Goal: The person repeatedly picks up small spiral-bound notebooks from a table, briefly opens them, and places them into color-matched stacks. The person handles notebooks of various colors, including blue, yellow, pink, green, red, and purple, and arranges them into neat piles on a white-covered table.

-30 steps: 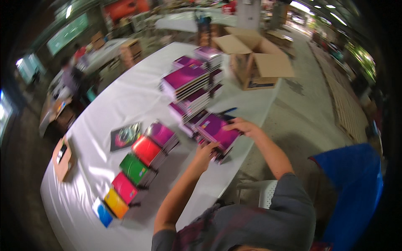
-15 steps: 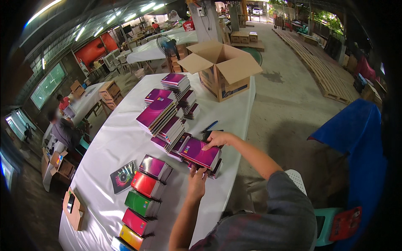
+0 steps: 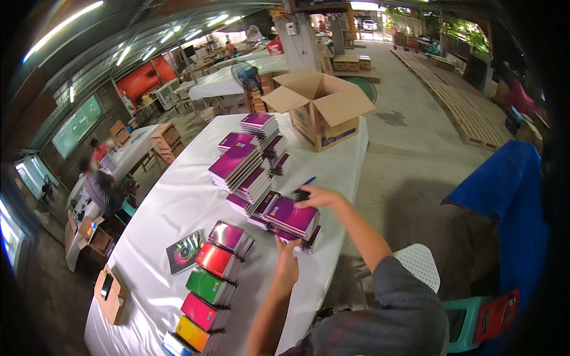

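A small pile of purple spiral notebooks (image 3: 293,215) lies near the right edge of the white-covered table. My right hand (image 3: 320,197) is at the pile's far corner, thumb over the top cover and the other fingers partly hidden behind it. At the near side is my left hand (image 3: 287,261), its thumb and fingers stretched apart, fingertips close against the pile's lower edge. Just beyond my right hand lie a blue pen (image 3: 309,181) and a small dark object. Taller stacks of purple notebooks (image 3: 236,159) rise directly behind the pile.
An open cardboard box (image 3: 323,127) stands at the table's far end. A row of coloured notebooks (image 3: 211,286) and a dark-covered notebook (image 3: 184,251) lie on the left. A cardboard piece (image 3: 109,296) holds a phone. Stools, a blue tarp (image 3: 499,190) and seated people surround the table.
The view has shifted, so the table appears slightly lower and further right. My left hand's fingers have loosened from the pile's near edge; my right hand has slid toward its far corner.
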A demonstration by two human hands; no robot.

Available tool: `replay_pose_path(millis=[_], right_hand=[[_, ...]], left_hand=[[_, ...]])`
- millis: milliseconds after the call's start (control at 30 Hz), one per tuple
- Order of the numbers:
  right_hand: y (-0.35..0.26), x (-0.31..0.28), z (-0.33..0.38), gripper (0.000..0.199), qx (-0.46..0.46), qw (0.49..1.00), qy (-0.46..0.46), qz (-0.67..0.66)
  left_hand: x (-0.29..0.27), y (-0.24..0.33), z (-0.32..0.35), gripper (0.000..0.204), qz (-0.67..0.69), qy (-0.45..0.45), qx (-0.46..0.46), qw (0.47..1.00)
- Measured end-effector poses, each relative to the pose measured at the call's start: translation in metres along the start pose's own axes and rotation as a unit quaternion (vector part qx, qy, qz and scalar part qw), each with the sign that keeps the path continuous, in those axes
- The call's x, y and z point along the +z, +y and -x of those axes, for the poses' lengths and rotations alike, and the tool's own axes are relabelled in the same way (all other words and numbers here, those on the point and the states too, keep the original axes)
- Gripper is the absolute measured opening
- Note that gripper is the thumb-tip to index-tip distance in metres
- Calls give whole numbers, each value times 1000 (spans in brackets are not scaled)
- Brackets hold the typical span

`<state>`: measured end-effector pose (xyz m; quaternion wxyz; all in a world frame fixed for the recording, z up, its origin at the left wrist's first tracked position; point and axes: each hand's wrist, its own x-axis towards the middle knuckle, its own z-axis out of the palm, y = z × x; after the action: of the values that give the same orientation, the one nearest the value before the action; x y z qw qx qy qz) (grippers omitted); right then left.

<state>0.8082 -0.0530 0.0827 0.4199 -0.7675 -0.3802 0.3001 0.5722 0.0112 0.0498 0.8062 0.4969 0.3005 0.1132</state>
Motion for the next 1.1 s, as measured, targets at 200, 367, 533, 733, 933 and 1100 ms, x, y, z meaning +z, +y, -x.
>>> replay_pose_path(millis=[200,367,533,733,933,1100], right_hand=[[-61,17,58,61,-136,939,201,-246],[-134,107,70,30,-271,915,150,-259],[-213,249,97,20,-331,937,-73,-84],[-258,425,150,39,-505,782,-340,130],[-254,539,206,65,-522,718,-293,355],[-203,577,201,61,-522,731,-166,408]], left_hand=[[-65,1,105,75,70,-48,-38,996],[-132,-25,197,72,207,-69,-30,975],[-191,-63,289,66,279,18,18,960],[-236,-92,381,69,323,125,122,930],[-268,-112,430,66,313,160,154,923],[-298,-121,448,61,294,170,136,930]])
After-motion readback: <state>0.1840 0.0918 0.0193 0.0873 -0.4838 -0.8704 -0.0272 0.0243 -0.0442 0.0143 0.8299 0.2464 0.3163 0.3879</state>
